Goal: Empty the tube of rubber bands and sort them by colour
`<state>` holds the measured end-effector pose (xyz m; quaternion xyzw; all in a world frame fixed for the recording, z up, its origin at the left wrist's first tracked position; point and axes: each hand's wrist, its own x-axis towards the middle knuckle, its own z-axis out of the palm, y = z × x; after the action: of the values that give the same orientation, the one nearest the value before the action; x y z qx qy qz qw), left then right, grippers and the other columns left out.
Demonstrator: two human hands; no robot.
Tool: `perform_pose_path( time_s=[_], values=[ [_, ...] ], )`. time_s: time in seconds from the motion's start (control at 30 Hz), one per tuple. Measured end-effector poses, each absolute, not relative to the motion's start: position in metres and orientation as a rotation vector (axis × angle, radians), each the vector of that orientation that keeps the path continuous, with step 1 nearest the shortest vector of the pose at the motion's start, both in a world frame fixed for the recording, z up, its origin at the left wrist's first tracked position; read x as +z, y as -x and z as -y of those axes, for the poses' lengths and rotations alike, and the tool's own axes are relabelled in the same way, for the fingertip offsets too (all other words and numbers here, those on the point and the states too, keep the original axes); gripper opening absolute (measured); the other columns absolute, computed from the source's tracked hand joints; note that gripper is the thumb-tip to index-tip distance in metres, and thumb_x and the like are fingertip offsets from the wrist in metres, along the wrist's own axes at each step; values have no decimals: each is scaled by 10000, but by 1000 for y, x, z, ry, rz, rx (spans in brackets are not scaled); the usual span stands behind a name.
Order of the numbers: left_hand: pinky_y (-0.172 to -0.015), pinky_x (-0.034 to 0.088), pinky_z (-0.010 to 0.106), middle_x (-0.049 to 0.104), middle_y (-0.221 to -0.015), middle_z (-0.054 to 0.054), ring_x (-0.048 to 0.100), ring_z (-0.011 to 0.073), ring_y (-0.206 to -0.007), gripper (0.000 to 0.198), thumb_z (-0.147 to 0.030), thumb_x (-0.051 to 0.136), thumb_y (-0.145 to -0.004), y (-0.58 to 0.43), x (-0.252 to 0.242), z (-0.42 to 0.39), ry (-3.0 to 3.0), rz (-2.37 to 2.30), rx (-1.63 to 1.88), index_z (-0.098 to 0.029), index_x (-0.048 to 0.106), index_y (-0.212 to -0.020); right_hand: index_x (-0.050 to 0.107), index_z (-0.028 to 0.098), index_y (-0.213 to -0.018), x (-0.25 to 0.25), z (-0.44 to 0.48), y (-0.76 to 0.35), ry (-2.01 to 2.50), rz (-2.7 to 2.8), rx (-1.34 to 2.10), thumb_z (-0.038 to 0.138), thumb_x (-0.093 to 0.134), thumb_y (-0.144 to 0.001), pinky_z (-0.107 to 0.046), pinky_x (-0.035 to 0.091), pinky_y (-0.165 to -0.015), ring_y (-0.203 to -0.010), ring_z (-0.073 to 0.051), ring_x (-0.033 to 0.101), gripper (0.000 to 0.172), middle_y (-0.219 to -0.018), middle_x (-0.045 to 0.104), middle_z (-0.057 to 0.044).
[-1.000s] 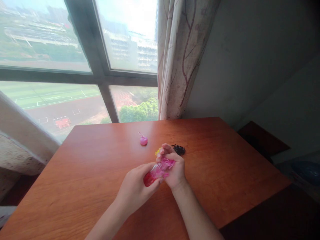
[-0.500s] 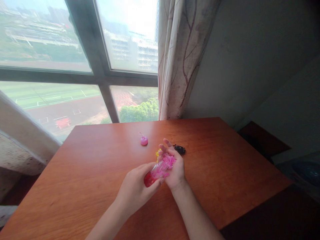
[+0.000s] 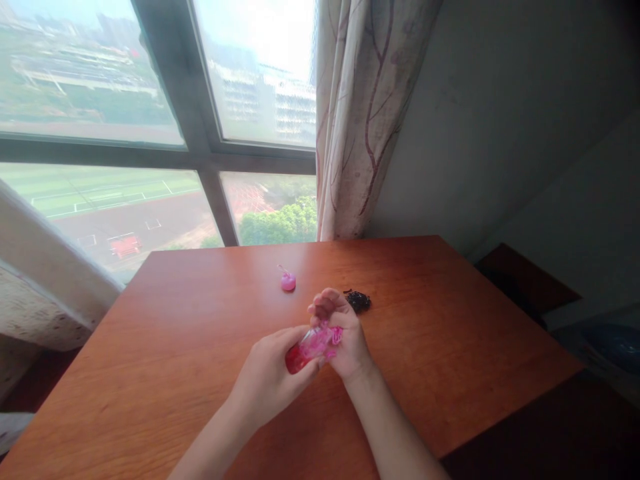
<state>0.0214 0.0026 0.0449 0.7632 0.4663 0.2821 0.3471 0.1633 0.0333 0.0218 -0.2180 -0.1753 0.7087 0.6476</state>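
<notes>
My left hand (image 3: 273, 367) is wrapped round a small clear jar (image 3: 301, 352), tilted with its mouth toward the right. Inside it are pink bits, with red toward the base. My right hand (image 3: 347, 337) is cupped at the mouth, palm up and fingers curled. Small pink rubber bands (image 3: 337, 335) lie in its palm against the jar. Beyond the hands, a round pink lid (image 3: 288, 282) with a thin loop on top rests on the table. A small heap of black rubber bands (image 3: 359, 301) sits just behind my right hand.
The brown wooden table (image 3: 200, 320) stands against a window (image 3: 205, 157). A patterned curtain (image 3: 360, 120) hangs at its far edge, and a grey wall (image 3: 480, 133) rises on the right. Another curtain (image 3: 45, 267) is at the left.
My right hand's fingers have curled inward, and fewer pink bands show in its palm. Yellow bits seen behind the fingers before are now hidden. My left hand and the jar have barely moved.
</notes>
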Motion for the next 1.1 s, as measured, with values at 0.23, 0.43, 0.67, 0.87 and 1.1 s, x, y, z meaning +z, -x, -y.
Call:
perform_pose_path(
  time_s=[0.23,0.43,0.67,0.87,1.1],
  values=[
    [-798,478,290,742,-963,50,654,215,-844,237,-219,626,-774,-21,45,-3,-1967,-1176,715,-202,695,-999,704,198,-846,28,-32,-165,478,405,1635,74,600,-624,-191,456,-575,-637,-114,609,274,-720,687,3],
    [-798,464,282,732,-984,39,650,205,-852,256,-226,626,-795,-19,44,-4,-2002,-1165,679,-215,675,-1046,703,175,-804,31,-34,-167,538,282,1650,271,686,-771,-183,450,-522,-597,-108,598,103,-690,680,-4],
    [-766,449,273,711,-920,36,631,202,-811,203,-220,613,-791,-17,44,-3,-2081,-1122,617,-207,673,-984,693,157,-819,27,-36,-167,640,342,1626,425,701,-810,-162,421,-452,-501,-90,578,268,-646,672,-1],
    [-777,445,268,698,-879,32,634,198,-809,144,-200,623,-778,-21,43,-2,-2050,-1142,655,-191,663,-916,669,151,-818,27,-35,-159,738,538,1469,380,739,-790,-134,334,-382,-493,-76,571,241,-701,688,-17],
    [-708,429,240,705,-873,7,609,165,-752,159,-226,624,-810,-26,37,-1,-1967,-1207,778,-184,656,-960,682,159,-858,30,-31,-153,664,527,1443,372,683,-844,-178,453,-537,-602,-106,620,214,-698,667,-5]
  ],
)
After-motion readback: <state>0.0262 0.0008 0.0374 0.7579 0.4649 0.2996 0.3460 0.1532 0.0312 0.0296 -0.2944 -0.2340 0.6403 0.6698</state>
